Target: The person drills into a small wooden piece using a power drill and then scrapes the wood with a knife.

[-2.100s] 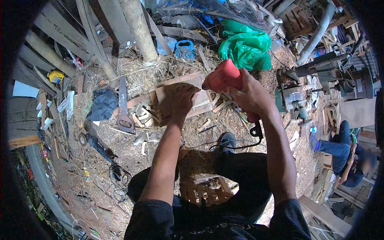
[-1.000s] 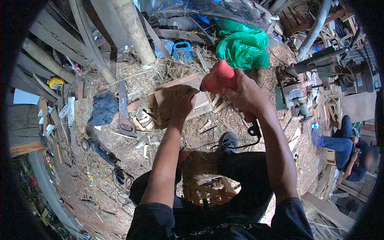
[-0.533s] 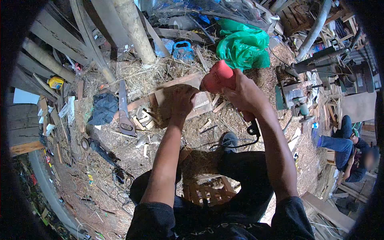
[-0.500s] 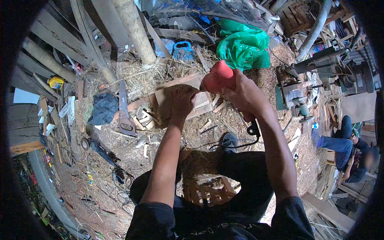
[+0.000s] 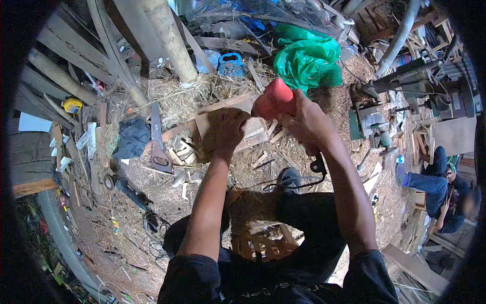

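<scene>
My right hand (image 5: 306, 119) is wrapped round a red corded power tool (image 5: 275, 97), its nose pointing left toward my left hand. My left hand (image 5: 233, 126) is closed at the tool's tip, over a wooden board (image 5: 255, 133); what its fingers pinch is too small to make out. The board lies on the littered ground, partly in shadow, with a long wood strip (image 5: 228, 103) along its far side. A black cable (image 5: 304, 185) runs from the tool's handle toward my shoe.
A handsaw (image 5: 159, 142) and black plastic (image 5: 132, 138) lie to the left. Beyond the board are a green plastic bag (image 5: 309, 58) and a blue container (image 5: 232, 66). Machinery (image 5: 385, 137) stands at the right, and a person (image 5: 440, 195) sits at the far right.
The red tool and my right hand have shifted slightly left, closer to my left hand. My left hand has barely moved.
</scene>
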A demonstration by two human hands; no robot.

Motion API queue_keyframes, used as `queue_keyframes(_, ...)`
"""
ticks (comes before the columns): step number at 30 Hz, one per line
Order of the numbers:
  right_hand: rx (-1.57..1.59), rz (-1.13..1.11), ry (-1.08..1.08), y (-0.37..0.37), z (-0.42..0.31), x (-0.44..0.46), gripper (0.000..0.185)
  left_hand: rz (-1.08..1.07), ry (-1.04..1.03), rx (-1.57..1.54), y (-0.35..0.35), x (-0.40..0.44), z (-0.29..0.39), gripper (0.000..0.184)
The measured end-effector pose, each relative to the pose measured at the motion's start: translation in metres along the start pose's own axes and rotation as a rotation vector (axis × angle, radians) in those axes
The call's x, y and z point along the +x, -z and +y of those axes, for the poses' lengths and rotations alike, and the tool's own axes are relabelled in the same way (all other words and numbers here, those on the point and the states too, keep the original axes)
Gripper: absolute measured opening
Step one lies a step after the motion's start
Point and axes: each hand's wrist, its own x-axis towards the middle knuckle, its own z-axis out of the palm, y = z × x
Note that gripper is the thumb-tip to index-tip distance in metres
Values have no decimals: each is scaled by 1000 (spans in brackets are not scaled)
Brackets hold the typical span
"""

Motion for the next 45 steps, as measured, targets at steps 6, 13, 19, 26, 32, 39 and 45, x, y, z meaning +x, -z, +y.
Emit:
queue_keyframes(6, 148, -20, -3, -2, 4, 1, 58, -67, 34, -11, 0, 1, 1, 17)
queue_keyframes(13, 127, 31, 75, -10, 15, 4, 61, -99, 35, 48, 5, 2, 4, 19)
queue_keyframes(19, 148, 46, 93, -10, 13, 3, 64, -121, 51, 75, 5, 2, 5, 21)
queue_keyframes(26, 152, 46, 95, -12, 17, 4, 64, -102, -6, 57, 6, 4, 5, 19)
queue_keyframes(32, 129, 64, 113, -15, 19, 5, 61, -108, 2, 47, 5, 5, 5, 20)
queue_keyframes(39, 170, 14, 81, -4, 15, -1, 58, -99, 7, 17, 1, 2, -2, 21)
queue_keyframes(45, 278, 65, 66, 2, 2, -8, 42, -64, -5, 22, 12, 6, 9, 19)
